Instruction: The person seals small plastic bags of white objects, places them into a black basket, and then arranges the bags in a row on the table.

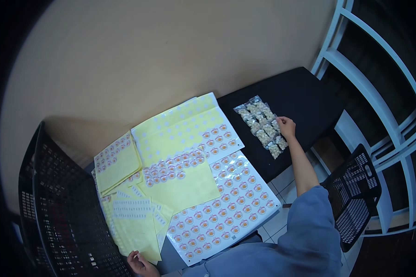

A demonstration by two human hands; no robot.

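My right hand (286, 127) reaches to the right side of a group of small clear packets (263, 127) filled with pale pieces, laid in rows on a black-covered table. Its fingers are pinched at the edge of one packet. My left hand (141, 265) is low in the view, beside the lower edge of a yellow backing sheet (136, 235). Its fingers are curled together, and whatever they may hold is hidden. Between the hands lie a white sheet of round stickers (238, 203) and a yellow sheet partly covered with similar stickers (185, 187).
A tall black perforated basket (74, 207) stands at the left. More stacked sticker sheets (118, 161) lie near the wall. The black table (305, 97) extends to the back right. A black perforated chair (358, 198) and a pale metal rack (360, 76) stand at the right.
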